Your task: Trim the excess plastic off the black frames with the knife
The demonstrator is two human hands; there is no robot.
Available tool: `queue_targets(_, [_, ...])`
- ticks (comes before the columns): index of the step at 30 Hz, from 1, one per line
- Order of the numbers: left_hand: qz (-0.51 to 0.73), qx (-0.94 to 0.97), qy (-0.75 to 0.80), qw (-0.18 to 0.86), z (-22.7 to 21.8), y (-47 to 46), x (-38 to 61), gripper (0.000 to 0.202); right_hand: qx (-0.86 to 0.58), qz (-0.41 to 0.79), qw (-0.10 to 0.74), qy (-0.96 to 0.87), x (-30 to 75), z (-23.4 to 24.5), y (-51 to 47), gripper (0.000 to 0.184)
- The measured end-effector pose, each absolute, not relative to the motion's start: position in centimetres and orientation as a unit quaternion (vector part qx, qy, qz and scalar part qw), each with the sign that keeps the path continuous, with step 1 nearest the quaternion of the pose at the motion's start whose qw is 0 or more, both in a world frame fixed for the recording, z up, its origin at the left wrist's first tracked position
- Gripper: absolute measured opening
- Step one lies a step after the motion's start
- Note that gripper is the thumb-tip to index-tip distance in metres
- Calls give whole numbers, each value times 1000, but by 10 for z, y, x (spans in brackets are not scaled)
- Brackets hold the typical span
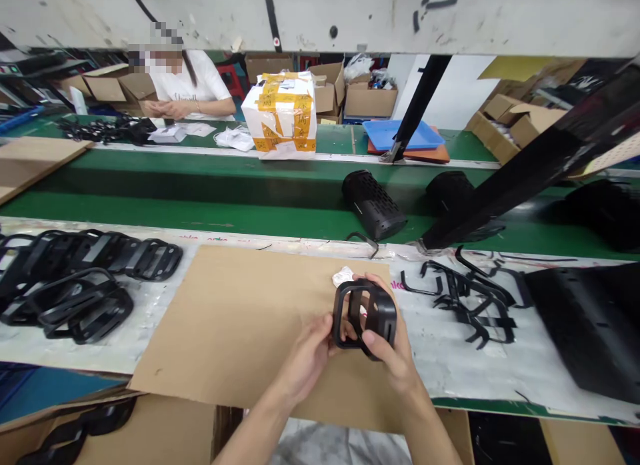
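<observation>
Over the right side of a brown cardboard sheet (225, 325), a hollow black plastic frame (383, 312) is held up, its opening facing left. My right hand (395, 358) wraps around its right side, thumb at the near edge. At the frame's left rim, my left hand (310, 355) has its thumb and fingers closed on the edge. A crumpled white scrap (343, 276) lies just behind the frame. To the right is a loose pile of thin black bent strips (470, 298). Several similar black frames (85, 305) are heaped at the left.
Beyond the bench runs a green conveyor belt (200, 192) carrying black perforated housings (375, 205). A slanted black post (520, 165) crosses the right side. A taped white box (280, 115) and a blue tray (400, 134) stand across the belt, near a seated person (193, 85).
</observation>
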State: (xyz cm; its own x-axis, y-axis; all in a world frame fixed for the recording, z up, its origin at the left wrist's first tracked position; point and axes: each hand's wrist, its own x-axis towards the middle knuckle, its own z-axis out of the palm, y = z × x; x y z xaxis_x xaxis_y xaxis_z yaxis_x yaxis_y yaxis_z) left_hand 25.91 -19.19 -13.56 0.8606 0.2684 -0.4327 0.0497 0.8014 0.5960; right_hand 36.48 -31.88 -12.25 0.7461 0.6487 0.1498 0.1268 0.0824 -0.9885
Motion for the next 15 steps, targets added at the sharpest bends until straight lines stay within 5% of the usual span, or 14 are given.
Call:
queue_targets(8, [95, 167, 265, 945, -144, -202, 251, 44, -619, 250, 697, -262, 360, -134, -305, 88])
queue_targets(15, [20, 351, 237, 906, -141, -178, 249, 41, -627, 261, 674, -292, 371, -137, -311, 89])
